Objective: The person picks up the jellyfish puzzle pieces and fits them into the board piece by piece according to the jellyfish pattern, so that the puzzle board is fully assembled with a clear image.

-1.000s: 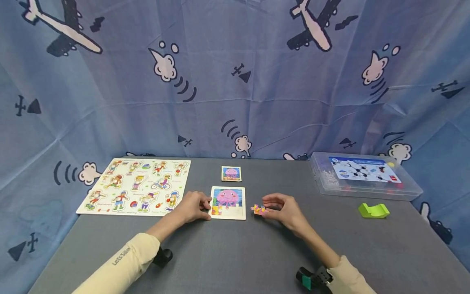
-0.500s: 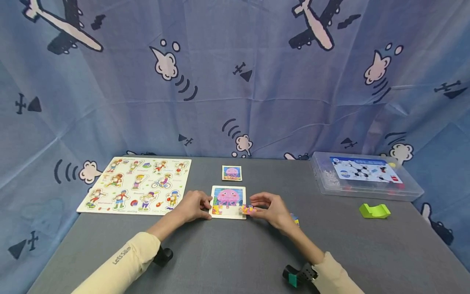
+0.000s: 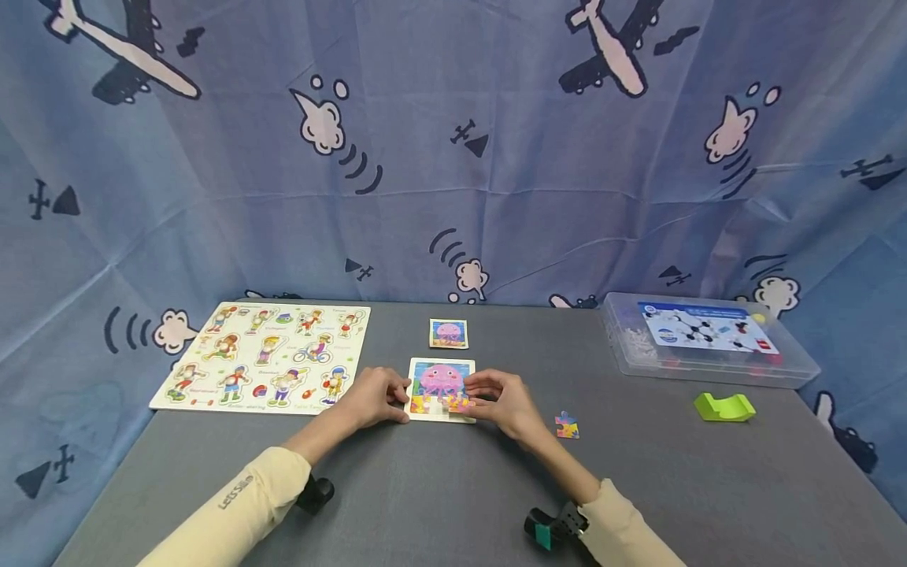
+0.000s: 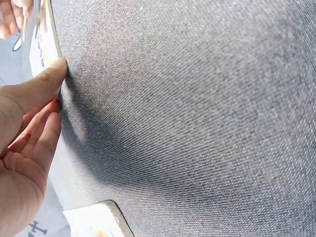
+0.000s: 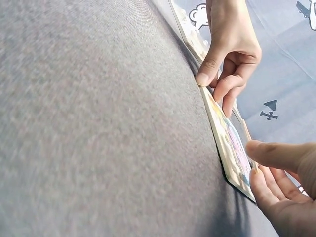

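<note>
A small jigsaw puzzle board [image 3: 428, 416] with a pink jellyfish picture lies on the grey table; bare wood shows along its near side. My left hand [image 3: 372, 398] grips the board's left edge, thumb at the near corner, as the right wrist view also shows. Between the thumb and fingers of my right hand [image 3: 505, 403] is an orange and pink jigsaw piece [image 3: 457, 404], low over the board's near right part. Fingers hide some of that piece. Another jigsaw piece [image 3: 567, 426], yellow, blue and pink, lies on the table right of my right hand.
Behind the board sits a small jellyfish picture card [image 3: 449, 334]. A large board of sports figures [image 3: 258, 354] lies to the left. At the right are a clear plastic case [image 3: 708, 339] and a bright green curved block [image 3: 725, 407].
My right hand has moved left, carrying the jigsaw piece from beside the board to over its near right part. The loose piece on the table has come into view. My left hand stays put.
</note>
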A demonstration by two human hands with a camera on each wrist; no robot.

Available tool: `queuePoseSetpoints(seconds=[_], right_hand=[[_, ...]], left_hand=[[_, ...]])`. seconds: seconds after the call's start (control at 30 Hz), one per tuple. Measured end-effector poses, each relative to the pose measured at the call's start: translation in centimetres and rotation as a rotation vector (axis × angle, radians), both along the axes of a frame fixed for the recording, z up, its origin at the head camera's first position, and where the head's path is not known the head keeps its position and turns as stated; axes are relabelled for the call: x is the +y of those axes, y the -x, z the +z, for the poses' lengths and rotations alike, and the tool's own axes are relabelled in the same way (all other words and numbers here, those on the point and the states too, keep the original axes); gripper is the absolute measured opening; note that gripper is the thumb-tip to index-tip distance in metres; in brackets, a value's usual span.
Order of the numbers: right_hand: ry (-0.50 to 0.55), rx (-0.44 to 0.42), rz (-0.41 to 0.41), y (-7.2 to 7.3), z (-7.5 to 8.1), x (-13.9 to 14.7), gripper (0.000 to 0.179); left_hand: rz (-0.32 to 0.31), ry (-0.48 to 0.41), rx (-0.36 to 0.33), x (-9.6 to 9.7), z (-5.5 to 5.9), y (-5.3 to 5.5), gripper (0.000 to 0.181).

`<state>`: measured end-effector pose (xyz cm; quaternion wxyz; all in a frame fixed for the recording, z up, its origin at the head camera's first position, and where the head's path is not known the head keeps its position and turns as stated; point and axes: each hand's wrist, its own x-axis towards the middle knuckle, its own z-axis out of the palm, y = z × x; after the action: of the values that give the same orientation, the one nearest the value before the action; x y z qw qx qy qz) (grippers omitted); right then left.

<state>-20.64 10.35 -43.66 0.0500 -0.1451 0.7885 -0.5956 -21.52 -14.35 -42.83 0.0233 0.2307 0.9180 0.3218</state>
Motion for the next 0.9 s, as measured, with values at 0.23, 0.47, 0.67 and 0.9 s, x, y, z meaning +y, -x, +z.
queuePoseSetpoints(seconds=[0.23, 0.47, 0.67, 0.9], right_hand=[[0.019, 0.011, 0.016, 0.2, -0.3, -0.9, 0.038], [0.026, 0.006, 0.037, 0.3, -0.6, -1.7, 0.038], [-0.013, 0.028, 0.009, 0.6, -0.9, -2.3, 0.038], [-0.053, 0.07, -0.031, 0.7, -0.9, -2.9, 0.038]], left_hand=[[0.032, -0.002, -0.028, 0.2, 0.0, 0.0, 0.019], [0.025, 0.002, -0.013, 0.1, 0.0, -0.1, 0.019], [0.003, -0.001, 0.006, 0.0, 0.1, -0.1, 0.019], [0.014, 0.006, -0.006, 0.1, 0.3, -0.2, 0.019]])
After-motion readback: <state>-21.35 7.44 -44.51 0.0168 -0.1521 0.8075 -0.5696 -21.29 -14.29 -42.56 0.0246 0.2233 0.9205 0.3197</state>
